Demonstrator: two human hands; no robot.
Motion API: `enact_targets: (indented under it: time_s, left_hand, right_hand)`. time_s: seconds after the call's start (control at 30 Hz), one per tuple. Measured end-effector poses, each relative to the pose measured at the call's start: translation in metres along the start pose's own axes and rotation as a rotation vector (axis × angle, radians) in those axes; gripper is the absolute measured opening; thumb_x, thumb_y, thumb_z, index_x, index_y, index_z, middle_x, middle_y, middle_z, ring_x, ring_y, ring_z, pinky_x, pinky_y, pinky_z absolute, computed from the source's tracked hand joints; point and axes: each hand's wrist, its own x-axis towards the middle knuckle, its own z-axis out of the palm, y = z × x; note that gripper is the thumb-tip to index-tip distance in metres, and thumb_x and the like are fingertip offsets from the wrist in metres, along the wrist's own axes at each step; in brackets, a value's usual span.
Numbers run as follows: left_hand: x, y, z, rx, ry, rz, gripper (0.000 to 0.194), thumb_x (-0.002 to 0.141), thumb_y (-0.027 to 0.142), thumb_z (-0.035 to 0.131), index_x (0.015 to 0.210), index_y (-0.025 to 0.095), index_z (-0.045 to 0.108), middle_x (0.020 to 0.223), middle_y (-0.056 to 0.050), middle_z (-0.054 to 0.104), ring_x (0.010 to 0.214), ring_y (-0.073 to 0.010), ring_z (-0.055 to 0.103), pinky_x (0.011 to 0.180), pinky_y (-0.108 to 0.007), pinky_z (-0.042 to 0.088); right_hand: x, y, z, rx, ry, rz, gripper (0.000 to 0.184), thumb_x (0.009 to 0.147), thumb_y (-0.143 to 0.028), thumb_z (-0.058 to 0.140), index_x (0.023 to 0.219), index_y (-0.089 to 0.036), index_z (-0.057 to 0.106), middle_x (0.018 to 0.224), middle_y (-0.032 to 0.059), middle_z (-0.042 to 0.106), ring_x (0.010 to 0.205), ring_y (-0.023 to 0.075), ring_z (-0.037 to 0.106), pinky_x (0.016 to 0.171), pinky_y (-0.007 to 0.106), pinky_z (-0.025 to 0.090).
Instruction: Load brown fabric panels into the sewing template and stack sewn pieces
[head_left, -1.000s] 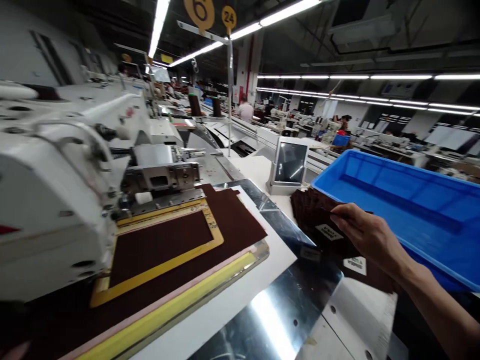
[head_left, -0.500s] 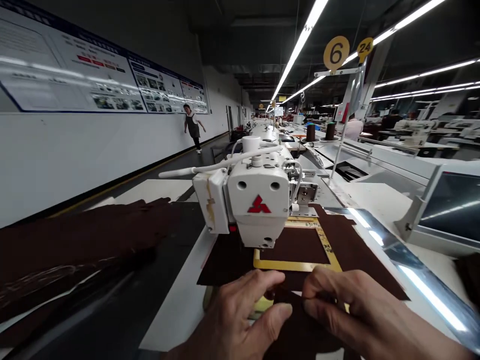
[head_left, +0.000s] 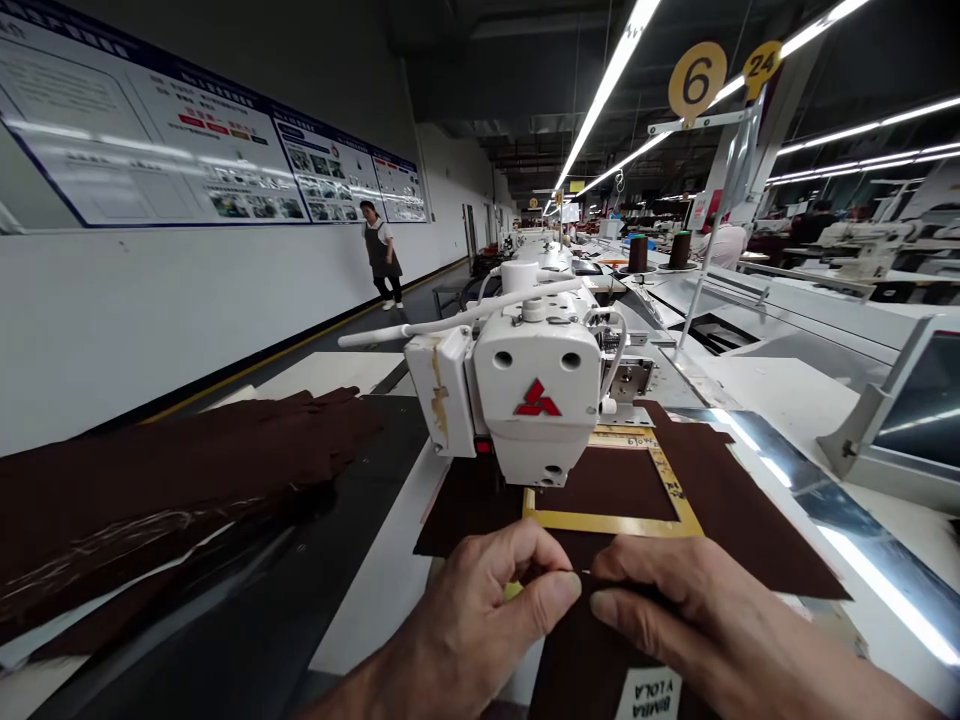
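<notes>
- Shifted down: brown panel point(head_left: 592, 660) now shows white label point(head_left: 648, 694) at 6 o'clock.
- Left hand point(head_left: 465, 620) and right hand point(head_left: 697, 620) clenched on its top edge.
- Done: yellow template frame point(head_left: 615, 522) loaded with brown sheet point(head_left: 750, 520) under sewing machine head point(head_left: 536, 385), 12 o'clock.
- Left: brown fabric stack point(head_left: 150, 470), 9 o'clock.

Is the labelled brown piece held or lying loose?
Held: left hand and right hand pinch the brown piece above its white label.

A round yellow sign point(head_left: 697, 82) says 6, and a small yellow sign point(head_left: 763, 66) says 24. A white label point(head_left: 648, 694) on the brown cloth point(head_left: 585, 650) says BIMBA Y LOLA upside down. The sewing machine point(head_left: 537, 400) has a red three-diamond mark point(head_left: 537, 399).
</notes>
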Motion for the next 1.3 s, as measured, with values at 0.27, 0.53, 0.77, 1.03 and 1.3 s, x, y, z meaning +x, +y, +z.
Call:
enact_targets:
  time_s: [0.27,0.53,0.77,1.03,1.3]
  left_hand:
    - [0.023,-0.026,0.004,-0.216,-0.025,-0.057,0.025,0.090,0.039,0.067,0.085,0.016,0.060,0.069,0.004,0.048,0.061,-0.0106,0.038,0.054,-0.024,0.031]
    - [0.028,-0.038,0.012,-0.162,-0.036,-0.117,0.018,0.087,0.033,0.066,0.086,0.017,0.059,0.070,0.005,0.048,0.063,-0.0111,0.039,0.055,-0.024,0.030]
    - [0.026,-0.042,0.011,-0.122,-0.041,-0.114,0.032,0.090,0.042,0.064,0.074,0.018,0.051,0.065,0.006,0.038,0.061,-0.0113,0.031,0.053,-0.026,0.024]
    - [0.023,-0.036,0.009,-0.045,-0.036,-0.094,0.029,0.091,0.037,0.062,0.071,0.019,0.050,0.063,0.006,0.041,0.060,-0.0114,0.033,0.052,-0.026,0.025]
    - [0.021,-0.033,0.003,-0.001,-0.052,-0.016,0.039,0.097,0.038,0.059,0.066,0.020,0.043,0.060,0.007,0.039,0.058,-0.0112,0.035,0.052,-0.025,0.028]
  right_hand:
    - [0.013,0.019,0.003,0.067,-0.011,0.001,0.025,0.106,-0.042,0.050,0.091,-0.023,0.057,0.082,-0.0033,0.059,0.071,0.0132,0.049,0.062,0.026,0.037]
    - [0.030,0.028,0.011,0.199,0.032,-0.008,0.025,0.105,-0.039,0.053,0.087,-0.022,0.057,0.076,-0.0051,0.056,0.067,0.0121,0.043,0.059,0.026,0.034]
    - [0.035,0.036,0.013,0.276,0.038,0.003,0.027,0.102,-0.039,0.058,0.083,-0.021,0.057,0.074,-0.0051,0.052,0.067,0.0115,0.041,0.059,0.025,0.033]
    - [0.041,0.033,0.029,0.371,0.145,-0.025,0.029,0.101,-0.038,0.059,0.078,-0.020,0.055,0.072,-0.0053,0.050,0.068,0.0119,0.041,0.062,0.026,0.033]
    - [0.046,0.030,0.022,0.533,0.106,-0.047,0.046,0.103,-0.049,0.056,0.069,-0.020,0.043,0.067,-0.0056,0.034,0.063,0.0117,0.027,0.056,0.029,0.024]
